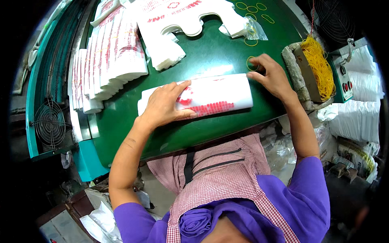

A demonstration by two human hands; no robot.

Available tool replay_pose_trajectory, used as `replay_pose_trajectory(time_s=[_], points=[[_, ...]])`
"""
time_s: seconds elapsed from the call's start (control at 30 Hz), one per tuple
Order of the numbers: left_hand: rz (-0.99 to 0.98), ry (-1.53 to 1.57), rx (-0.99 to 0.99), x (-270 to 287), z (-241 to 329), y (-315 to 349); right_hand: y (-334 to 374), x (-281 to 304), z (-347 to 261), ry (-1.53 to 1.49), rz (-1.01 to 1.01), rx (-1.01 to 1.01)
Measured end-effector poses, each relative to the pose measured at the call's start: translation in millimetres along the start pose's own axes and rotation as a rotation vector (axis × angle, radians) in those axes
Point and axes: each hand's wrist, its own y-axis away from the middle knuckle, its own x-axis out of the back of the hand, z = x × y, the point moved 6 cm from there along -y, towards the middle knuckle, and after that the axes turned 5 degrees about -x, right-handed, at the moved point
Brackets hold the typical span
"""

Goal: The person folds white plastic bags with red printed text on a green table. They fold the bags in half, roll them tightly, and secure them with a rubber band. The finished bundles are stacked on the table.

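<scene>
Pressing flat on the rolled bundle of plastic bags (202,98) at table centre, the left hand (167,106) lies spread wide. At three o'clock, the right hand (272,75) pinches a yellow rubber band (252,64). Light, soft, slippery; likely best gripped mid-roll.

A plastic-bag packing workshop. Stacks of folded white red-printed plastic bags (109,60) cover the green metal machine table (210,52). A boxful of yellow rubber bands (320,67) sits at its right edge.

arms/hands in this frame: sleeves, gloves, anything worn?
Both arms bare from short purple sleeves down. Left hand and right hand ungloved; no rings, watch or bands visible. A red-and-white checked apron with dark straps covers the front.
</scene>
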Motion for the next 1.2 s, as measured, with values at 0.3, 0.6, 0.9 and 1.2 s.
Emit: replay_pose_trajectory(time_s=[0.3, 0.6, 0.9, 1.2], points=[[-0.096, -0.066, -0.033, -9.5, 7.7, -44.6, -30.2, 41.5, 36.7, -0.184, 0.307, 0.111], [0.451, 1.125, 0.181, -38.4, 49.3, 30.7, 7.5, -49.4, -33.8, -0.553, -0.140, 0.139], [0.573, 1.799, 0.022, -38.2, 32.7, 33.4, 32.4, -63.1, -79.1, -1.891, -0.448, -0.347], [0.392, 0.585, 0.237, 9.9, -6.4, 102.4, 80.0, -35.1, -177.8, -0.930, -0.814, 0.673]])
